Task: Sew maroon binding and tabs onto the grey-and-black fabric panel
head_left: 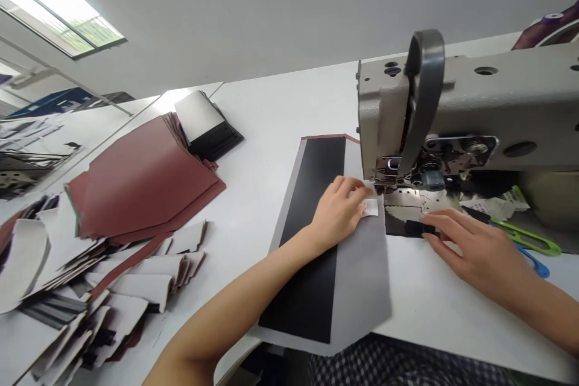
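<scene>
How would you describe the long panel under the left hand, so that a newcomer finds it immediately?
Find the sewing machine on the right. Beside it, to the left, the left hand is over a long grey panel on the white table. A broad black strip runs along this panel, unlike the plain red-brown pieces stacked farther left.

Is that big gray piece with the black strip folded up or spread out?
Spread out: the gray piece lies flat on the white table, its black strip facing up and the left hand over it.
</scene>
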Motion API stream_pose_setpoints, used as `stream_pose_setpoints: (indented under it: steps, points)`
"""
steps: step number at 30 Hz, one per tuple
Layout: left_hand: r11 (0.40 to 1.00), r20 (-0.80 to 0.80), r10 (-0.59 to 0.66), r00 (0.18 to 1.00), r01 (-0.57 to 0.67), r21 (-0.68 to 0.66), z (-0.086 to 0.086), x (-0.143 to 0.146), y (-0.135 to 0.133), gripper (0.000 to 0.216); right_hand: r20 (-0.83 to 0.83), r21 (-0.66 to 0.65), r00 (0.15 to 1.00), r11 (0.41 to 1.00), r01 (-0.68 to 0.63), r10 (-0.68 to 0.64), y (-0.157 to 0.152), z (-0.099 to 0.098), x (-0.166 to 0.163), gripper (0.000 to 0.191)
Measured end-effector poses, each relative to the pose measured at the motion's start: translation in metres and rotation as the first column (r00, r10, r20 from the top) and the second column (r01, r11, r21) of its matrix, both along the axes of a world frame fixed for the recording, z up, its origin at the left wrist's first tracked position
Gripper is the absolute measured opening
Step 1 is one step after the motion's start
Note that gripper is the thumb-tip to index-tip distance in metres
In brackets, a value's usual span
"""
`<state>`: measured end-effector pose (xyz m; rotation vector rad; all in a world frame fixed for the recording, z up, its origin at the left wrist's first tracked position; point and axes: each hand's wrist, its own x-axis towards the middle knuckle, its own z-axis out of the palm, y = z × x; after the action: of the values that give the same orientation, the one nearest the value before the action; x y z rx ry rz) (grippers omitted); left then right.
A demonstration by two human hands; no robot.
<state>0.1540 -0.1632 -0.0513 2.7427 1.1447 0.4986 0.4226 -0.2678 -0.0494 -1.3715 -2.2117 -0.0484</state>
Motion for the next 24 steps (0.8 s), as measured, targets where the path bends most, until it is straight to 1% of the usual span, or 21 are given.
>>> stream_pose_setpoints:
  steps: [2,4,8,11,13,16,20,24]
  points:
    - [0.990,-0.027,-0.132,0.991,0.133,0.042,-0.009,0.000,-0.006,0.028,0.036,0.022,0.996,0.997,-0.077,0.077,0.011,-0.002,-0.011,0.021]
    - [0.982,-0.015,-0.182,0.983,0.182,0.046,-0.015,-0.001,-0.013,0.031,0.056,0.015,0.990,0.992,-0.127,0.126,0.020,-0.003,-0.017,0.023]
    - [0.975,0.019,-0.217,0.976,0.216,0.052,-0.018,-0.007,-0.019,0.030,0.083,0.029,0.979,0.982,-0.188,0.185,0.035,-0.010,-0.018,0.024]
    - [0.967,-0.006,-0.255,0.967,0.255,0.020,-0.016,-0.008,-0.015,0.033,0.097,0.004,0.974,0.978,-0.207,0.205,0.043,-0.017,-0.019,0.027]
    - [0.965,-0.013,-0.263,0.965,0.263,0.000,-0.016,-0.007,-0.012,0.034,0.104,-0.016,0.971,0.977,-0.214,0.215,0.047,-0.020,-0.021,0.030]
    - [0.964,-0.002,-0.268,0.964,0.268,-0.010,-0.015,-0.007,-0.010,0.034,0.114,-0.010,0.967,0.974,-0.226,0.226,0.053,-0.022,-0.024,0.036]
    - [0.961,0.018,-0.277,0.961,0.277,-0.018,-0.015,-0.008,-0.010,0.033,0.133,-0.039,0.968,0.977,-0.211,0.214,0.055,-0.024,-0.028,0.041]
    - [0.962,0.005,-0.269,0.963,0.269,-0.052,-0.015,-0.008,-0.009,0.035,0.128,-0.067,0.975,0.983,-0.172,0.179,0.055,-0.024,-0.031,0.041]
